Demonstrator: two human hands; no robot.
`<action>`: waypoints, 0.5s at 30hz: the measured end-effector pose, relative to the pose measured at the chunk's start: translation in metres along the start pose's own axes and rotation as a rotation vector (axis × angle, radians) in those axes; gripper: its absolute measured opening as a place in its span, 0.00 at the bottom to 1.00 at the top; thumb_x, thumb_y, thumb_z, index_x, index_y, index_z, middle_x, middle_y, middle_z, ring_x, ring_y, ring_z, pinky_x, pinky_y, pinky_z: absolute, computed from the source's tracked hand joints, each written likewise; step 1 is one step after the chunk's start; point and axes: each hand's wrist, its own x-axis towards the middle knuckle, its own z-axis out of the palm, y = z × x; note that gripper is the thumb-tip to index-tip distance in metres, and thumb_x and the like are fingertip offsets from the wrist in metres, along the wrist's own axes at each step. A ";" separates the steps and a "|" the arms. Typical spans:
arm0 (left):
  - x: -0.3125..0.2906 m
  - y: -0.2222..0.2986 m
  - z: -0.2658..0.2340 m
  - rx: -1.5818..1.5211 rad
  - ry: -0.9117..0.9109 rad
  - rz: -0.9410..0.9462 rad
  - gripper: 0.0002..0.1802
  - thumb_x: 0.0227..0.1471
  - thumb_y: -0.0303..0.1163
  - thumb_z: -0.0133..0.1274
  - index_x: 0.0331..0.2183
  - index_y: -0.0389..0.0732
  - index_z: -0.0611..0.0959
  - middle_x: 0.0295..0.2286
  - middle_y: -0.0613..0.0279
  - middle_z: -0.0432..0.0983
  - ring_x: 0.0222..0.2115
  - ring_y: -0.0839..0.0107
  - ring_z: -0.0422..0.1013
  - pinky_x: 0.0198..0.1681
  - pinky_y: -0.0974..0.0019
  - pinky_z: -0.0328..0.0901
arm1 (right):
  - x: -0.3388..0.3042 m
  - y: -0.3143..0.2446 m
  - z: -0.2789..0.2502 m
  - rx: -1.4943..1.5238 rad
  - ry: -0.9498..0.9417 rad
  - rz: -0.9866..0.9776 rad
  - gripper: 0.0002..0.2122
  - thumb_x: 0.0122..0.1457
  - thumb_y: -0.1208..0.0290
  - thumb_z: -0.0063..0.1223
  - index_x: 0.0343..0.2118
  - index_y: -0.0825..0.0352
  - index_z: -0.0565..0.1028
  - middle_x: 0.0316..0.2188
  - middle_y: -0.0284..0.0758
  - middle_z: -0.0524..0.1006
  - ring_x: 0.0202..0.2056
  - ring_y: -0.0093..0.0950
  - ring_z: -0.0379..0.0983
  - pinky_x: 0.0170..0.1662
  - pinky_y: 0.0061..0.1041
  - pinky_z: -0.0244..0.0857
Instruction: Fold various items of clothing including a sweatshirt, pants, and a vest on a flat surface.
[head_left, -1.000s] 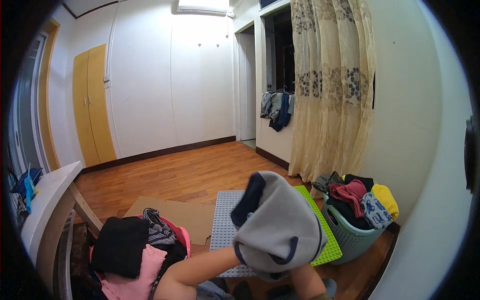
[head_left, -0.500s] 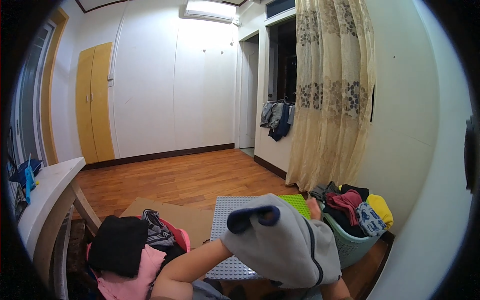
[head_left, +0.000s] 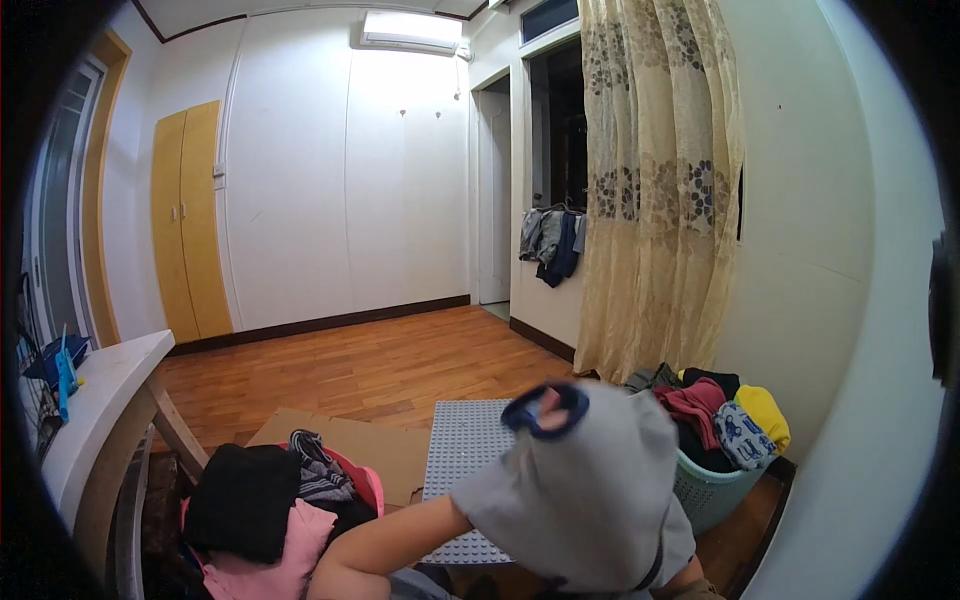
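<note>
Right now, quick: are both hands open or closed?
Left hand: apparently inside gray garment, showing at its navy-trimmed opening; grip unclear.
Right hand: hidden; cannot tell.

Head view, single fisheye, head-worn: is looking forward and down from above the lap. Near field: grey garment [head_left: 605,490] is looming close at lower centre. Far field: wall-mounted air conditioner [head_left: 410,32] is showing at upper centre. Dark lens rim is rounding off the corners.
</note>
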 end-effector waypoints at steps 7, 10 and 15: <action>-0.001 0.014 0.014 -0.048 -0.064 -0.300 0.25 0.56 0.41 0.41 0.52 0.41 0.63 0.47 0.58 0.65 0.48 0.69 0.63 0.54 0.67 0.55 | 0.044 -0.071 -0.002 0.105 -0.137 0.082 0.27 0.56 0.54 0.45 0.51 0.73 0.62 0.54 0.46 0.61 0.58 0.38 0.52 0.59 0.32 0.43; -0.007 0.001 0.018 -0.058 -0.077 -0.393 0.25 0.56 0.42 0.41 0.52 0.41 0.62 0.47 0.58 0.65 0.48 0.69 0.63 0.54 0.67 0.56 | 0.009 -0.054 0.003 0.145 -0.233 0.103 0.28 0.56 0.53 0.45 0.51 0.73 0.62 0.54 0.46 0.61 0.58 0.37 0.52 0.60 0.32 0.42; -0.023 -0.043 0.002 -0.079 -0.117 -0.589 0.26 0.56 0.43 0.41 0.52 0.41 0.62 0.47 0.58 0.65 0.47 0.69 0.64 0.54 0.67 0.56 | 0.007 -0.061 0.016 0.218 -0.350 0.144 0.28 0.56 0.52 0.44 0.51 0.73 0.63 0.54 0.46 0.61 0.58 0.36 0.52 0.60 0.31 0.42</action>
